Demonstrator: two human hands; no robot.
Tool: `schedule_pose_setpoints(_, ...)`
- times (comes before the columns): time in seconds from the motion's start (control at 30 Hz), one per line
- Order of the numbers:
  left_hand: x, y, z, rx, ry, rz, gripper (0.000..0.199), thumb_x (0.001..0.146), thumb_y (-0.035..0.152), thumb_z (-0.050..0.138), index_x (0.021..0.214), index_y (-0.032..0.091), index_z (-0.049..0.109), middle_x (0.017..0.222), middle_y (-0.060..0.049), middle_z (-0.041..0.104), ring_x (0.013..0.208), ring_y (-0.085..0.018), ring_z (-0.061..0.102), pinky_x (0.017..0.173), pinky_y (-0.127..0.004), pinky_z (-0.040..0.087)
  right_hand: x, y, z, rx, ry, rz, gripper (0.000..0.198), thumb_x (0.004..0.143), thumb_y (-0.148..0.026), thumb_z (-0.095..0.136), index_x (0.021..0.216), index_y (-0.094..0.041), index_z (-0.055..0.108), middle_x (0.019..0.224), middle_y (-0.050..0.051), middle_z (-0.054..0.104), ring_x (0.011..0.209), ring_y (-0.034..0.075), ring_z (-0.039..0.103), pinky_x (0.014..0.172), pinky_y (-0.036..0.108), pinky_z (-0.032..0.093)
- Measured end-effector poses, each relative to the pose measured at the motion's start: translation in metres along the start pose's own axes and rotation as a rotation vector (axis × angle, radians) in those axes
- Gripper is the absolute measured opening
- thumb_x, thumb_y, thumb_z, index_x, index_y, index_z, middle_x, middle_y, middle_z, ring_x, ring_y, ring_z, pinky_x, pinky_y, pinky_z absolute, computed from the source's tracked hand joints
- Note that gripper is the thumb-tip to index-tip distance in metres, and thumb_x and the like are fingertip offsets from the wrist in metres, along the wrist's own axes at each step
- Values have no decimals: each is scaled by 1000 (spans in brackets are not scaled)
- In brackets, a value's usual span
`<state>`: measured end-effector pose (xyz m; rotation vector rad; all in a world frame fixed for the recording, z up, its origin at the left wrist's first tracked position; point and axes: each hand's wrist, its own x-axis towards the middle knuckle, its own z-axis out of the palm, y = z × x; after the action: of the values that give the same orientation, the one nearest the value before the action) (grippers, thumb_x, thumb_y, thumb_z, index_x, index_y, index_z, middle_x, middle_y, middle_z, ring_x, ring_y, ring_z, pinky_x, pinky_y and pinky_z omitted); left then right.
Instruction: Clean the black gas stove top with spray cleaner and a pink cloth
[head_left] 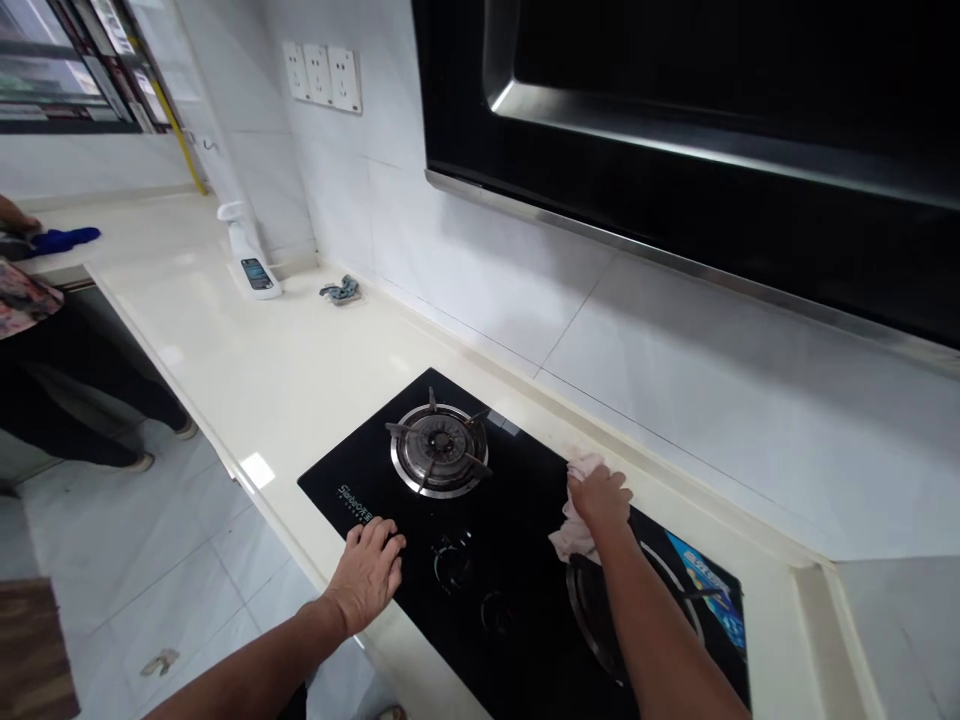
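Our right hand (598,495) is pressed down on a pale pink cloth (571,535), fingers closed over the bunched fabric, at the back middle of the black glass hob (525,560) — the cloth shows above the knuckles and trails out below the wrist. Our left hand (369,570) lies flat and empty, fingers spread, on the hob's front left corner, just beside the printed brand lettering. The two hands are well apart, with the two control knobs (452,562) between them.

Beyond the left hand sits the left burner (439,450) with its metal ring and pan supports; the right burner (637,610) is mostly hidden under our right forearm, and a blue sticker (709,590) shows on the glass past it. The hob is set into a cream countertop (247,350) that runs away along the white tiled wall (675,370). Further back on the counter we see a white spray bottle (251,255) and, near it, a small grey clip-like thing (340,291). A dark range hood (712,140) hangs above, and three wall sockets (322,75) sit high on the tiles.

At the far left another person stands at the counter, a hand (15,218) beside a blue cloth (64,240)
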<state>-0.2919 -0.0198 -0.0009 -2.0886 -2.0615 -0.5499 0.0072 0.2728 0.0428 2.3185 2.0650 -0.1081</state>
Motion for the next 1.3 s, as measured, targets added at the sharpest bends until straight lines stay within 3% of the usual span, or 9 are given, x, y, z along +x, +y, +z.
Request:
schedule_pose_setpoints(0.23,-3,0,5,6,-5,-22,26,87,17,55,110,21,63,119,-9,63,117,-29,52,96,-45,35,13,-51,6,47,-54,8,70,91,-54,40,145,-9,39,139,29,42,123,43,48,94,53,41)
schedule_pose_setpoints(0.43,-2,0,4,7,-8,-16,25,87,17,54,110,21,64,118,-9,63,117,-29,52,96,-45,36,14,-117,7,103,-145,-221,70,89,-48,46,151,-20,32,145,20,40,130,38,42,106,51,33)
schedule_pose_setpoints(0.53,-2,-1,2,3,-9,-5,25,89,16,52,110,20,64,118,-10,63,117,-29,53,96,-45,37,6,-135,5,115,-201,-331,66,90,-43,47,151,-27,33,153,13,34,135,36,39,110,48,30)
schedule_pose_setpoints(0.7,-1,-3,2,-16,25,13,23,91,15,50,108,19,64,118,-11,63,116,-29,53,94,-45,38,-26,-104,-8,97,-283,-406,72,87,-49,54,153,-31,30,160,9,29,135,34,41,109,47,33)
schedule_pose_setpoints(0.9,0,-5,3,-4,49,29,24,91,16,49,108,19,65,117,-11,64,116,-29,54,93,-45,39,-130,-36,8,8,-212,-545,89,79,-37,65,157,-19,25,161,19,24,132,38,43,107,47,36)
schedule_pose_setpoints(1.0,1,-5,3,3,54,33,25,92,16,48,109,20,65,117,-11,64,116,-29,54,94,-45,39,-163,-20,19,53,-210,-673,89,77,-26,64,157,-24,25,163,15,23,134,36,42,108,45,37)
schedule_pose_setpoints(1.1,1,-6,3,14,49,36,25,92,16,47,109,19,65,117,-11,64,116,-29,55,93,-45,40,-151,-24,13,106,-271,-734,89,75,-16,60,156,-27,26,157,12,35,128,31,47,108,41,39)
schedule_pose_setpoints(1.23,1,-8,4,23,53,52,24,92,16,47,108,19,64,117,-12,64,116,-29,55,93,-46,41,-89,-42,-10,154,-296,-746,88,77,-11,57,157,-24,23,149,12,43,126,27,49,107,39,41)
schedule_pose_setpoints(1.3,1,-9,4,24,52,59,23,92,16,48,109,20,64,117,-12,64,116,-29,55,94,-46,42,-56,-45,-19,173,-276,-727,83,79,-11,60,155,-23,29,149,12,43,129,28,46,108,39,40)
